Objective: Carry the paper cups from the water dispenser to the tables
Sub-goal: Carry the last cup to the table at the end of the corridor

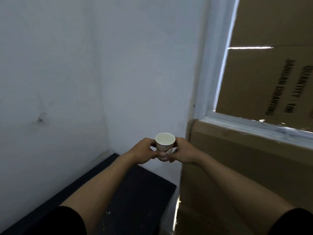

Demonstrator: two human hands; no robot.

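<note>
Paper: my paper cup (165,146) is thin-walled and printed, light as I judge it, and it would buckle under a hard squeeze.
Contents: I see a pale inside below the rim; whether water is in it I cannot tell, so I treat it as able to spill.
Position: the cup is upright, held in the air in front of me, touching no surface.
Left hand (144,152): my fingers wrap the cup's left wall, pressed onto it.
Right hand (183,152): my fingers (170,157) close on the cup's right wall and low front, pinching it against the left.
Hold: the mid wall, well under the rim, looks best; the rolled rim is the stiffest part, the middle the softest.
Below the cup: a dark mat (135,192) on the floor, no desk in view.
Left of the cup: bare white wall (67,73).
Right of the cup: stacked cardboard boxes (245,167), close by, and a white window frame (211,82) above them.
</note>
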